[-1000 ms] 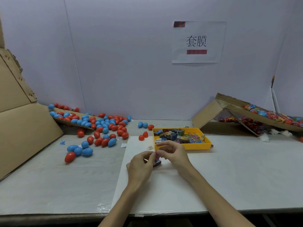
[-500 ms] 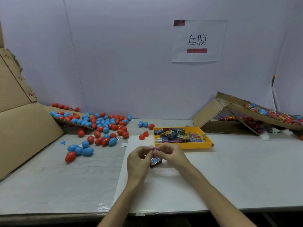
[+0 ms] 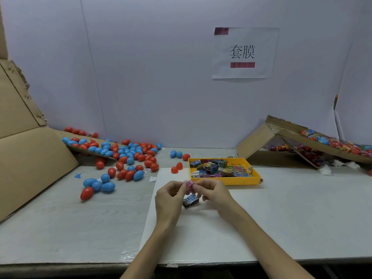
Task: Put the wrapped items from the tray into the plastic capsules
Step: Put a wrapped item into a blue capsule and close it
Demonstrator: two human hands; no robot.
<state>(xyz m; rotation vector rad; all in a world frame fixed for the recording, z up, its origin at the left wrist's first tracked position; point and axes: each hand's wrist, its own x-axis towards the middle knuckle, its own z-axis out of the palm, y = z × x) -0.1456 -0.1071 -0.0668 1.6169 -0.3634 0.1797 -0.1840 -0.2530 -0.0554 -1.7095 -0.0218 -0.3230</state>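
"套膜" in black on the white paper sign (image 3: 244,53) taped to the back wall (image 3: 141,67)

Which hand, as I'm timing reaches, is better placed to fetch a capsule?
Probably left: the left hand is nearer the capsules scattered on its side; the right hand, also pinching the wrapped item, could hold it.

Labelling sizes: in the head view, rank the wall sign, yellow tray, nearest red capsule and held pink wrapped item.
1. wall sign
2. yellow tray
3. red capsule and pink wrapped item: alike, item partly hidden.
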